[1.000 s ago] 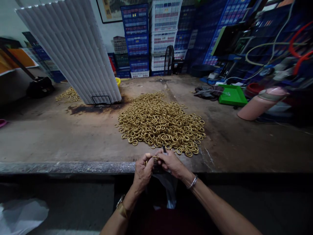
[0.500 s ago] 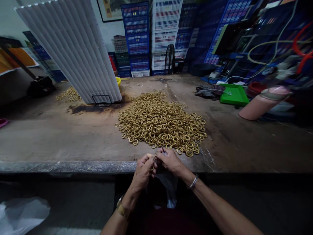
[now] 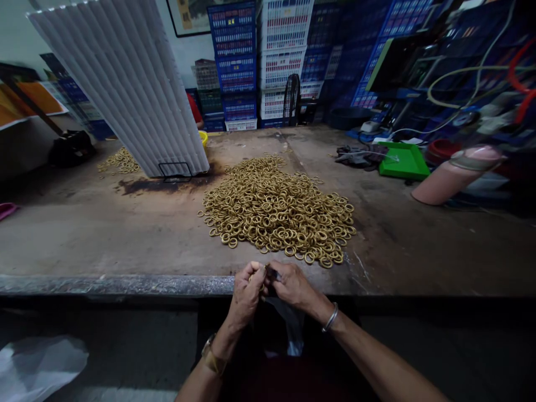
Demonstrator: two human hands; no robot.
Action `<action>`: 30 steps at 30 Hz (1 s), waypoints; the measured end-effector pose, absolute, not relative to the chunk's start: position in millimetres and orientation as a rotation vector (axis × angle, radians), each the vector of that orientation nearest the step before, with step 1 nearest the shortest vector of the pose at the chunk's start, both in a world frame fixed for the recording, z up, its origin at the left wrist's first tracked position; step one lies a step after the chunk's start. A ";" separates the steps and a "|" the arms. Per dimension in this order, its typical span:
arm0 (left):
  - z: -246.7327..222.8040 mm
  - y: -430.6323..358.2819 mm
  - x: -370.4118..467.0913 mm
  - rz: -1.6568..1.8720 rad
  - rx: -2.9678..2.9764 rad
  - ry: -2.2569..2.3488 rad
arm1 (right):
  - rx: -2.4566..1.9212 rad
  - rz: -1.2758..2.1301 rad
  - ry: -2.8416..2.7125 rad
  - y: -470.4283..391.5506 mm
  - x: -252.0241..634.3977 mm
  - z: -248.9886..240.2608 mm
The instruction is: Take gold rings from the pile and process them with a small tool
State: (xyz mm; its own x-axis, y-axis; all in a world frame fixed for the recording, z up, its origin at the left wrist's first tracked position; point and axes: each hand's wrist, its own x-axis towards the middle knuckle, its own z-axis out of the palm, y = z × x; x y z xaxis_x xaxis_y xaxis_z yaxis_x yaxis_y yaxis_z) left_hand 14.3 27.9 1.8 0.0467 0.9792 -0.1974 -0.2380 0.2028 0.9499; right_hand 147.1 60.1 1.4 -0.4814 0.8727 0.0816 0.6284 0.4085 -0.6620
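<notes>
Left hand: placed on the near side of the pile of rings, before its left half; thumb and fingers are closed on a ring, which is mostly hidden by them. A watch is worn at the wrist.

Right hand: placed on the near side of the pile, before its middle; fingers are bent, with the tips held close to those of the left hand. Whether anything is gripped there cannot be told. A bracelet is worn.

Pile of rings: heaped on the table, just ahead of both hands and apparently untouched by either. Its long axis is slanted from far left to near right, so that its front edge is set nearer to the right hand. Single rings are round; no long axis is offered by them.

Ribbed panel: stood, tilted, to the left of the pile and beyond its front edge.

Green tray: laid to the right of the pile, level with its far part.
</notes>
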 end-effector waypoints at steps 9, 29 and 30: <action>1.0 28.3 12.4 1.146 1.019 1.147 | -1.339 0.688 -2.345 58.6 146.5 2.4; -2.7 -14.7 18.3 0.778 0.943 0.999 | -1.570 0.402 -2.324 80.6 147.9 -6.5; -14.0 -17.3 19.0 0.744 0.971 1.030 | -1.591 0.380 -2.301 83.1 146.4 -6.7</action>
